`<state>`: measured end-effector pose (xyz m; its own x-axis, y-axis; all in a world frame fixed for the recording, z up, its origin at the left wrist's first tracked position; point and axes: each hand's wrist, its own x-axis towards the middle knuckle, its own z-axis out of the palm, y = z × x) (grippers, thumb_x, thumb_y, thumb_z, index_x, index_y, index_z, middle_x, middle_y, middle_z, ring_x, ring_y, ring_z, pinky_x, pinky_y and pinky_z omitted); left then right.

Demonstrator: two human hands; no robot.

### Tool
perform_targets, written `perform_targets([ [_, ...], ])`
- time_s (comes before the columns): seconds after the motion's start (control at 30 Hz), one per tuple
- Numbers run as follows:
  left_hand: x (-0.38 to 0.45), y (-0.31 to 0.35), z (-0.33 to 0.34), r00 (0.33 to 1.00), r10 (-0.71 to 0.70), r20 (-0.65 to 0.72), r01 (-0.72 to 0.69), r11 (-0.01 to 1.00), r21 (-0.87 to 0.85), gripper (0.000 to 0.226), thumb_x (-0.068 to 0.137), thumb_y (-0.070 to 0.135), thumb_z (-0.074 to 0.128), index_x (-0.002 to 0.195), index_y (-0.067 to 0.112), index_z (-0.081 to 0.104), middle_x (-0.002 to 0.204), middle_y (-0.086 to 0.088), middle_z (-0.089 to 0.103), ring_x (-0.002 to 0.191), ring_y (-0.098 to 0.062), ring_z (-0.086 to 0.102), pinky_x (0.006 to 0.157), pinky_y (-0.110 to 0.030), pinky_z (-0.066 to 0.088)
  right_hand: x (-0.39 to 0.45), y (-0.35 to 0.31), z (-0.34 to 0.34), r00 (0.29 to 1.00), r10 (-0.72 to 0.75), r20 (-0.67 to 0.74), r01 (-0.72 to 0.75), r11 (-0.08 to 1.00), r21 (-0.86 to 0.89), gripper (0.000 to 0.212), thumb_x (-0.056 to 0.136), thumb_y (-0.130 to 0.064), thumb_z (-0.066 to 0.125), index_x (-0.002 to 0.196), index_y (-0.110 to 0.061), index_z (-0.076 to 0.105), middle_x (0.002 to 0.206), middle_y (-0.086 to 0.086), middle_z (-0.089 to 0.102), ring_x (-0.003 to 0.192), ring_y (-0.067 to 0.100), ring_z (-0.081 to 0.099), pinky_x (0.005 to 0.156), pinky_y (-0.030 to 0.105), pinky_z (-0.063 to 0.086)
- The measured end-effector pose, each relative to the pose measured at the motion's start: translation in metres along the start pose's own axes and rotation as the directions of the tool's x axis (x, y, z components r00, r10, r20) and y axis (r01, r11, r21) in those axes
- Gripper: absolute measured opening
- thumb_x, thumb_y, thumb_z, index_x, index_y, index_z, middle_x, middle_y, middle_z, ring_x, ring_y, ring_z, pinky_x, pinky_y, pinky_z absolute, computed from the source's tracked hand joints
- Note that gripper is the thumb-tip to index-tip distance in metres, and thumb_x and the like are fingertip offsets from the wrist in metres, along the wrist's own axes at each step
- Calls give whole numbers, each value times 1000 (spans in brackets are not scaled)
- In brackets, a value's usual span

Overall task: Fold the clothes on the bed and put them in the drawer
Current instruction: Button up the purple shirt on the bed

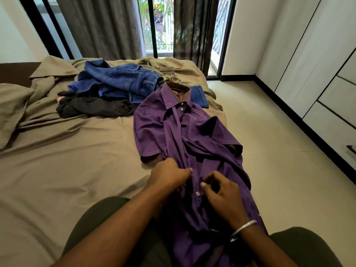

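Buttoning appears to be the step in hand: the purple shirt (185, 135) is laid front-up along the bed's right edge, collar toward twelve o'clock and hem draped over the person's lap at six o'clock. The left hand (169, 175) is curled on the placket just left of the button line, fabric pinched between thumb and fingers, while the right hand (221, 191) is held just beside it at three o'clock, its fingers bent around the opposite edge near a white button (197, 193); whether that button is actually gripped cannot be told. The two hands are close together but not touching. For the step to be done well, the two front edges should be kept aligned and drawn gently taut, so that each button is met squarely by its hole and no twist is carried up toward the collar. The creases across the chest and the bunched right sleeve (229, 143) would best be smoothed flat before any fold is made, and the part hanging off the bed should be pulled fully onto the bedsheet (67, 160). At ten o'clock, well apart, blue jeans (117, 81) and a dark garment (92, 107) lie heaped, not yet folded. Drawer fronts (335, 110) are seen at two o'clock, apparently closed.
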<state>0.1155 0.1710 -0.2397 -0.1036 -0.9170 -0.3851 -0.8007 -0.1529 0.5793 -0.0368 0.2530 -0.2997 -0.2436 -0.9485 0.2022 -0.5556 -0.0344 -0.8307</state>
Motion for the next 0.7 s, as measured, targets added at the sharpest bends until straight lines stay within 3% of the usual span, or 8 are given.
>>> perform_targets([
  [0.07, 6, 3, -4, 993, 30, -118, -30, 1000, -6, 54, 80, 61, 68, 66, 11, 54, 72, -9, 69, 70, -26, 68, 69, -37, 58, 10, -2, -2, 996, -5, -94, -1, 998, -64, 15, 86, -14, 73, 76, -16, 62, 66, -7, 64, 68, 9, 60, 56, 13, 43],
  [0.17, 13, 9, -5, 990, 13, -142, -18, 999, -32, 56, 75, 63, 73, 66, 11, 55, 65, -4, 62, 63, -20, 61, 54, -31, 43, 22, -7, 2, 995, -29, -94, 21, 996, -90, 14, 84, -24, 76, 76, -23, 65, 67, -11, 65, 70, 4, 62, 58, 10, 43],
  [0.27, 19, 8, -3, 996, -13, -93, 9, 999, -45, 33, 79, 41, 79, 75, 11, 68, 75, -6, 69, 70, -20, 67, 61, -32, 54, 28, -13, 15, 999, -39, -24, 36, 991, -129, 19, 78, -43, 78, 85, -28, 70, 76, -13, 68, 70, 1, 63, 63, 15, 49],
  [0.33, 23, 5, -2, 992, -93, -80, 77, 979, -187, 12, 88, 18, 71, 82, 10, 64, 88, -12, 66, 83, -27, 66, 72, -41, 60, 27, -12, 23, 1000, 11, 24, -7, 985, -172, 30, 75, -51, 78, 94, -30, 70, 84, -14, 68, 76, 0, 63, 67, 19, 53],
  [0.4, 25, 4, -2, 975, -220, -28, 186, 880, -438, 19, 95, 4, 58, 83, 16, 51, 93, -11, 55, 93, -31, 60, 79, -48, 60, 25, -11, 27, 997, 73, 26, -69, 988, -138, 29, 76, -44, 80, 98, -31, 69, 85, -14, 68, 74, 1, 63, 66, 19, 53],
  [0.47, 27, 2, -4, 955, -292, 58, 269, 761, -591, 27, 97, 1, 54, 81, 21, 44, 85, -5, 49, 86, -25, 57, 83, -47, 58, 22, -9, 27, 995, 97, -9, -97, 993, -63, 21, 82, -27, 78, 100, -27, 68, 78, -12, 66, 67, 4, 61, 59, 14, 49],
  [0.57, 24, 3, -7, 943, -293, 157, 322, 683, -656, 24, 99, -2, 50, 80, 13, 46, 84, -9, 55, 76, -24, 58, 61, -43, 53, 19, -9, 27, 994, 79, -75, -78, 997, 6, 19, 88, -9, 69, 99, -24, 67, 76, -10, 66, 70, 5, 61, 59, 15, 50],
  [0.7, 24, 7, -5, 948, -285, 140, 292, 610, -737, 11, 95, -2, 58, 99, 6, 53, 107, -17, 61, 84, -26, 62, 52, -38, 55, 19, -4, 30, 979, 23, -204, -16, 999, 34, 28, 87, 4, 63, 85, -22, 73, 85, -7, 66, 80, 0, 62, 69, 10, 48],
])
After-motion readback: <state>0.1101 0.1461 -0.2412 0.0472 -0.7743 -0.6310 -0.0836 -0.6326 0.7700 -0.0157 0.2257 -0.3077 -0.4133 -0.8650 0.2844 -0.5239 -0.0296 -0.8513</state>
